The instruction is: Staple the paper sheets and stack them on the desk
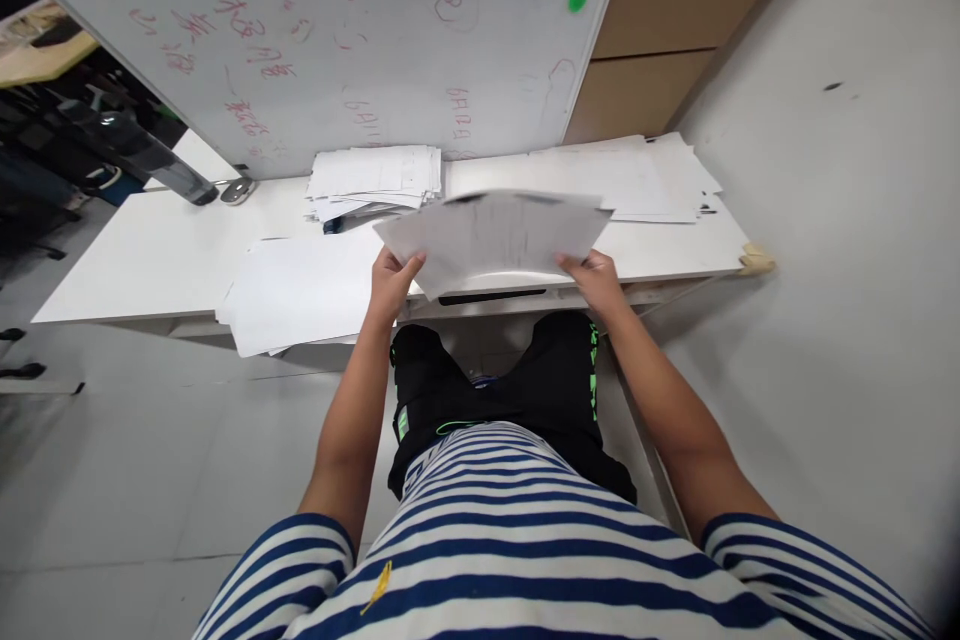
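Paper [469,245] pinched by left hand [391,282], right hand [598,280]; markings [514,242] blurred, possibly print; underside hidden.

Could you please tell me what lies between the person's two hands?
In the head view, held paper spans from the left hand to the right hand.

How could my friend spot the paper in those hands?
Find the whiteboard, then the white desk at its foot. Over the desk's near edge, the left hand and right hand hold this paper by its sides. Neighbouring papers lie on the desk; this one's held up.
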The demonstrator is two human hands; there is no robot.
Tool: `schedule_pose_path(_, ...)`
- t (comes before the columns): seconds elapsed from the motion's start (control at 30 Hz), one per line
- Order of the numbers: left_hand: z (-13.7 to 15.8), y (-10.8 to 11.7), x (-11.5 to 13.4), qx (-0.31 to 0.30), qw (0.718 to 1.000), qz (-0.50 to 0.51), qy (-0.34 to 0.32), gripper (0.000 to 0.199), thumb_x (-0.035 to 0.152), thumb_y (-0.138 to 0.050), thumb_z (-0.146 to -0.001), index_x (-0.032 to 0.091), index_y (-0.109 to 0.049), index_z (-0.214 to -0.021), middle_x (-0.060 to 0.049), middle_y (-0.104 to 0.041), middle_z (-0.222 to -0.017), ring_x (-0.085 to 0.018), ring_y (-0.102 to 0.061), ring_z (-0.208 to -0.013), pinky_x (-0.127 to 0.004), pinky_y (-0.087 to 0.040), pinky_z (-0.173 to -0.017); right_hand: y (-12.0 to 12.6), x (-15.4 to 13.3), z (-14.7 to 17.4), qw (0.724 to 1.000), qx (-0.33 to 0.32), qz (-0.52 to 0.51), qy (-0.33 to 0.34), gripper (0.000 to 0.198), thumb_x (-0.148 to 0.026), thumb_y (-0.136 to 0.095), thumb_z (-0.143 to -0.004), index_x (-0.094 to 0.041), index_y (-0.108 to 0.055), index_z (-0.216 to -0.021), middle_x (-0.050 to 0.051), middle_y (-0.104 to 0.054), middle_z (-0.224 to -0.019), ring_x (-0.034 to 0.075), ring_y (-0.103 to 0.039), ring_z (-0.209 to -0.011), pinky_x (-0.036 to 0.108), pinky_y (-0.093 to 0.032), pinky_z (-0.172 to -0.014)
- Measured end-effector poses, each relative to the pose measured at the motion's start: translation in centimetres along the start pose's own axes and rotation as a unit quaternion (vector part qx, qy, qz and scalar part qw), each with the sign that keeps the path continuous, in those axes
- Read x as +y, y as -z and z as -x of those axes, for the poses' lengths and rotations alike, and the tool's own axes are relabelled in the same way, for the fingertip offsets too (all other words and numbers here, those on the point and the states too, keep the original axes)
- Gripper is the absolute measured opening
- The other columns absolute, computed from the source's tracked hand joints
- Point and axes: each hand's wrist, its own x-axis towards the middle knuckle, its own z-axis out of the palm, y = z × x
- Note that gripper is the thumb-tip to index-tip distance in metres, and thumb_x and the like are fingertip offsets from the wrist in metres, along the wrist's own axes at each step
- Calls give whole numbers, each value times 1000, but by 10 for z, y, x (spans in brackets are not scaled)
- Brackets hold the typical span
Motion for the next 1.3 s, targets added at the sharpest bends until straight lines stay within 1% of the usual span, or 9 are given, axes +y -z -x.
schedule_pose_path(0.1, 0, -7, -17, 11, 999, 6, 51, 61, 51, -90, -63, 17, -66, -106, -13, -76, -109, -25, -72, -101, -36, -57, -87, -13, 4, 0, 999, -45, -5, -7, 54, -61, -87, -61, -18, -77, -92, 7, -78, -99, 29, -71, -102, 47, -54, -99)
schedule_pose_path(0.27, 6, -11, -9, 66, 998, -17, -14, 49, 55, -82, -74, 18, -68, -103, -9, -77, -104, -22, -71, -98, -33, -56, -86, -19, 3, -1, 999, -34, -2, 17, 53, -61, -84, -66, -18, -76, -97, 9, -78, -106, 30, -70, -106, 46, -54, -101)
schedule_pose_path(0.43, 12, -5, -2, 45, 998, -27, -28, 49, 54, -82, -74, 18, -69, -104, -9, -76, -104, -23, -71, -99, -33, -55, -89, -19, 7, 4, 1000, -17, 10, -17, 57, -63, -84, -64, -16, -73, -95, 13, -79, -104, 33, -72, -102, 50, -55, -97)
schedule_pose_path(0.63, 14, -4, -6, 76, 997, -27, -22, 52, 54, -83, -73, 20, -66, -108, -8, -76, -106, -22, -71, -100, -34, -57, -89, -25, -3, 18, 997, -15, 59, 48, 55, -60, -79, -73, -18, -72, -107, 13, -78, -114, 32, -71, -108, 48, -54, -100)
schedule_pose_path(0.87, 5, -10, -7, 67, 997, 6, -31, 52, 52, -84, -70, 18, -70, -107, -9, -76, -106, -25, -72, -101, -36, -57, -91, -25, -4, 15, 997, -9, 70, 28, 49, -59, -78, -74, -18, -71, -100, 14, -78, -108, 32, -71, -105, 47, -55, -96)
schedule_pose_path(1.0, 1, -12, -23, 45, 999, 15, 16, 52, 50, -86, -68, 17, -73, -105, -12, -77, -108, -28, -73, -104, -40, -57, -95, -29, 5, 16, 998, 11, 66, 14, 52, -59, -79, -71, -18, -70, -101, 14, -78, -108, 31, -70, -105, 47, -54, -97)
schedule_pose_path(1.1, 5, -15, -32, 33, 998, -9, 56, 51, 51, -86, -68, 16, -75, -104, -13, -78, -108, -31, -73, -108, -45, -58, -97, -35, 9, 17, 999, -5, 50, 19, 53, -57, -76, -74, -18, -69, -110, 12, -77, -112, 29, -70, -106, 46, -53, -99)
schedule_pose_path(1.2, 12, -16, -29, 40, 997, -33, 52, 50, 53, -85, -71, 16, -76, -104, -14, -79, -108, -32, -73, -109, -46, -58, -97, -38, 9, 20, 999, -13, 46, 17, 52, -57, -75, -74, -20, -69, -111, 11, -76, -113, 29, -70, -107, 46, -52, -101)
schedule_pose_path(1.3, 15, -14, -20, 51, 996, -63, 31, 48, 55, -83, -74, 16, -77, -101, -12, -79, -105, -31, -73, -107, -43, -58, -96, -37, 8, 23, 998, 9, 64, -6, 52, -58, -77, -72, -19, -69, -105, 14, -76, -112, 32, -69, -108, 47, -52, -102)
